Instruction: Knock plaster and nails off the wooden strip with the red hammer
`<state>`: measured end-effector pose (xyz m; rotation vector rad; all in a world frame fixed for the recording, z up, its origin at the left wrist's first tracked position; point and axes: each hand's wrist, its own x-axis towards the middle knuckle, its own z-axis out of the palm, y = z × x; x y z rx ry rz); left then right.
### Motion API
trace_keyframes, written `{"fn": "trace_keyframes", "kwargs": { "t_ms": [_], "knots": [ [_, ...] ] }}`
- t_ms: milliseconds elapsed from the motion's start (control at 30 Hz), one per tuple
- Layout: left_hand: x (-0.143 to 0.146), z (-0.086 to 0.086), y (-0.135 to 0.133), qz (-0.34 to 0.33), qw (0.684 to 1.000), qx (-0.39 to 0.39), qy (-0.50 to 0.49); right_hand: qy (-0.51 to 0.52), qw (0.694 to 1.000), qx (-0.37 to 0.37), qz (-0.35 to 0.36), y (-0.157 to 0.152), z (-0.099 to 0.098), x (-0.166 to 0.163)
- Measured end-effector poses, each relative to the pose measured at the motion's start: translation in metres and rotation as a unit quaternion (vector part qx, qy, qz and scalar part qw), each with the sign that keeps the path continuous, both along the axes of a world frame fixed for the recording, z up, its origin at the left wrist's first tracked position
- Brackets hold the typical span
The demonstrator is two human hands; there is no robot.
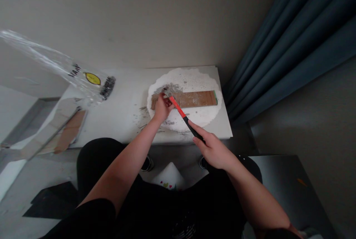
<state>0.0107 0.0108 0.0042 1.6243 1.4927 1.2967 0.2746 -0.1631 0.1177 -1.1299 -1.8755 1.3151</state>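
Right hand (pixel 214 151) wrapped around the black grip of a hammer (pixel 182 114), off the near edge of the low white table (pixel 125 109); orange shaft slanting up and left, head down at the left end of the wooden board (pixel 191 99). Left hand (pixel 162 107) curled at that same left end, fingers pinched together right beside the hammer head — whatever sits between them too small to tell. Board lying flat across a round white foam slab (pixel 189 79) toward the table's far right corner, long side parallel to the far edge. Grey crumbs and dust (pixel 170 89) heaped about the board's left end and scattered toward the near edge.

Clear plastic bag (pixel 83 77) with a yellow label at the far left corner, partly lifted off the surface. More board pieces (pixel 66 131) leaning off the left edge. Blue curtain (pixel 292 42) hanging close past the right edge — plain wall behind.
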Motion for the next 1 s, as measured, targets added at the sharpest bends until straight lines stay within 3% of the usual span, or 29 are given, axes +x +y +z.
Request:
{"fn": "trace_keyframes", "kwargs": {
  "t_ms": [700,1000],
  "knots": [
    [-0.003,-0.003,-0.001,0.002,0.999,-0.012,0.053,0.018,1.0,-0.014,-0.008,-0.003,-0.001,0.001],
    [-0.056,0.008,-0.025,0.063,0.991,0.027,0.115,0.025,0.998,-0.047,-0.028,-0.003,-0.008,-0.002]
  ]
}}
